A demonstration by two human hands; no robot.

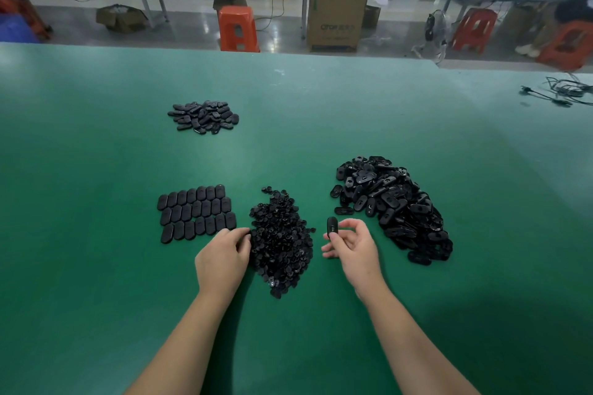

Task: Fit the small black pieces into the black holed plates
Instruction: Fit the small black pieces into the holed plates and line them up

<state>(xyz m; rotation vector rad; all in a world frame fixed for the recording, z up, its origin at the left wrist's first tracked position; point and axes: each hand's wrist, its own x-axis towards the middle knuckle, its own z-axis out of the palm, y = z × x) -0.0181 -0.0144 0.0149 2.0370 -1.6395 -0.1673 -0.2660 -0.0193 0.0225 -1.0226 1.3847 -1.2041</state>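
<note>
A heap of small black pieces (282, 244) lies in the middle of the green table (96, 266). My left hand (224, 258) rests at the heap's left edge, its fingertips curled into the pieces; whether it holds one is hidden. My right hand (351, 245) pinches one black holed plate (332, 226) upright, just right of the heap. A large heap of holed plates (394, 205) lies to the right. Several rows of plates (195, 212) lie flat and side by side at the left.
A smaller heap of black plates (203, 117) lies further back on the table. Black cables (561, 91) lie at the far right edge. Beyond the table stand orange stools (237, 29), a cardboard box (335, 18) and long workbenches.
</note>
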